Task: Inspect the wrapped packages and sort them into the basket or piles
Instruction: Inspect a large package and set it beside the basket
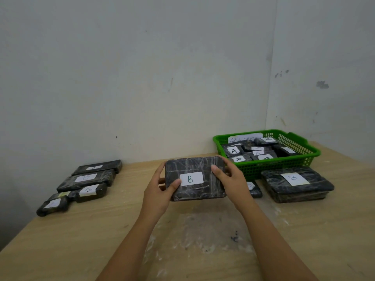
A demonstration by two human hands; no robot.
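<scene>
package [195,178] marked b sits mid-frame, lifted off the table [101,230] and tilted toward me so its label [191,178] reads. my left hand [160,191] and right hand [229,177] clamp its two sides, thumbs on top, leaving the wrap open to check. the basket [296,157], tagged abnormal, waits at right; a b pile [297,184] lies below it, unsorted ones [81,183] at left.

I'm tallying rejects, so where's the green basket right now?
In the head view, the green basket sits on the table's far right by the wall, behind a B-labelled package pile.
</scene>
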